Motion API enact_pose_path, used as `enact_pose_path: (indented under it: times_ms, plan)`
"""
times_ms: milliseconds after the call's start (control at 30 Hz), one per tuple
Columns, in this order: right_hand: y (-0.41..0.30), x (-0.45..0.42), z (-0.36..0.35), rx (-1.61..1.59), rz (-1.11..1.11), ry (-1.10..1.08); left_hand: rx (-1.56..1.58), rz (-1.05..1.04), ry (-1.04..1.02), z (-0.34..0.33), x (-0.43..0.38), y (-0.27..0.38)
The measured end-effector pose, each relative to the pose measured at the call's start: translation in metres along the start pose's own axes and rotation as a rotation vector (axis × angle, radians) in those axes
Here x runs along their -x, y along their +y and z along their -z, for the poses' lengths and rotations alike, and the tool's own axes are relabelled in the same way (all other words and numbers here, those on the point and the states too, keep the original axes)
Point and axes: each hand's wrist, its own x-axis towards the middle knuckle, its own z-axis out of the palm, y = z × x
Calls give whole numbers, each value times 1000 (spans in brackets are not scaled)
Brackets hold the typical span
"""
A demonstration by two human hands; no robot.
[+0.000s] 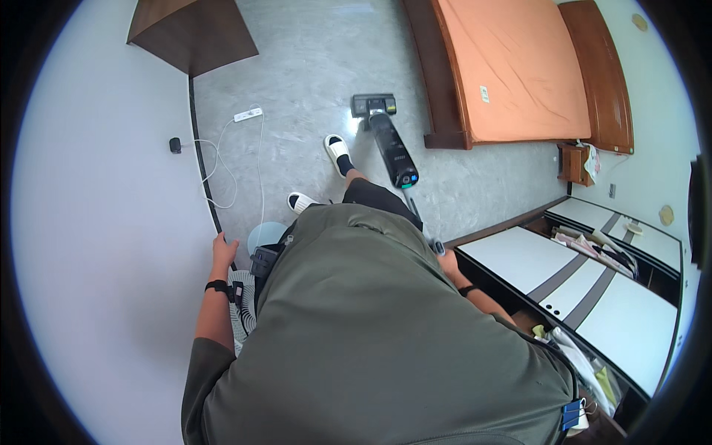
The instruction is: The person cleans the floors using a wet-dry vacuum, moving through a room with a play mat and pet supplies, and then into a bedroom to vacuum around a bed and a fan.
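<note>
My right hand (446,261) is closed around the handle of a cordless upright floor cleaner (392,150), low at my right side. The cleaner's black body leans back towards me, and its wide floor head (374,104) rests on the grey floor ahead of my feet. My left hand (225,249) hangs by the white wall at my left, with nothing seen in it; its fingers are partly turned from view. A white power strip (248,114) with a looping white cable lies on the floor to the left of the cleaner.
A bed (517,72) with an orange sheet stands at the front right, a small wooden nightstand (575,165) beside it. A white wardrobe (520,258) with partly open sliding doors is at my right. A dark brown cabinet (194,39) stands front left. An electric fan (243,317) is behind my left hand.
</note>
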Motion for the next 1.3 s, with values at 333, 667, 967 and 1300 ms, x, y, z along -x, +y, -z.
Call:
enact_pose_path:
  times_ms: [333, 667, 967, 1300]
  plan:
    - [121, 55, -16, -168, -74, -115, 153, 96, -183, -42, -1, -71]
    - [-49, -77, 26, -345, -45, -120, -96, 56, -220, -63, 37, -23]
    - [-241, -265, 86, -410, 349, -164, 445, 223, -133, -42, 128, 60]
    - [-376, -330, 140, -564, 476, -176, 863, 351, -143, -83, 253, -19]
